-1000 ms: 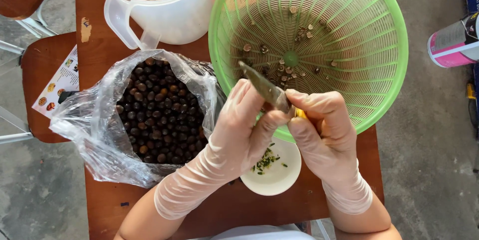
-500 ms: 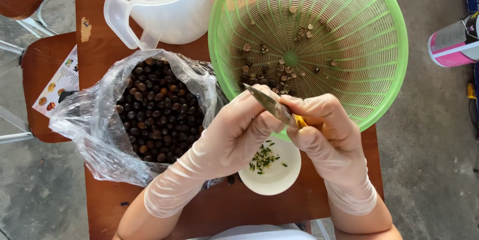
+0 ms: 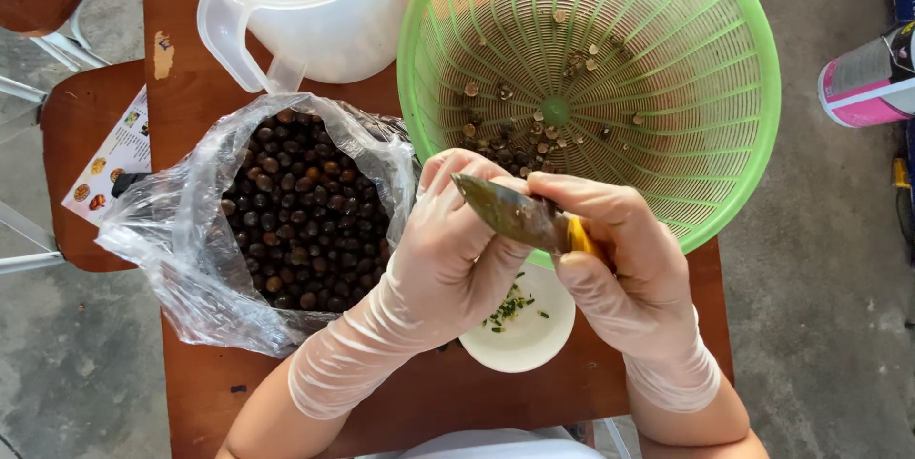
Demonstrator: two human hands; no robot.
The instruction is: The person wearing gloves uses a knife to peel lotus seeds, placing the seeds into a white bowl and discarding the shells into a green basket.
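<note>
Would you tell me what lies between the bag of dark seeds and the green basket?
In the head view, the left hand lies between bag and basket.

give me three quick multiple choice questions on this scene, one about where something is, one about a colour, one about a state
1. Where is the small white bowl?
A. inside the jug
B. on the table under the hands
C. on the floor

2. What colour is the basket?
A. green
B. red
C. black

3. What is the right hand doing?
A. resting open on the table
B. lifting the basket
C. gripping a knife

Answers: 1 B, the bowl sits on the wooden table just below both gloved hands. 2 A, its slatted wall is bright green. 3 C, its fingers close round the yellow handle, blade pointing toward the left hand.
</note>
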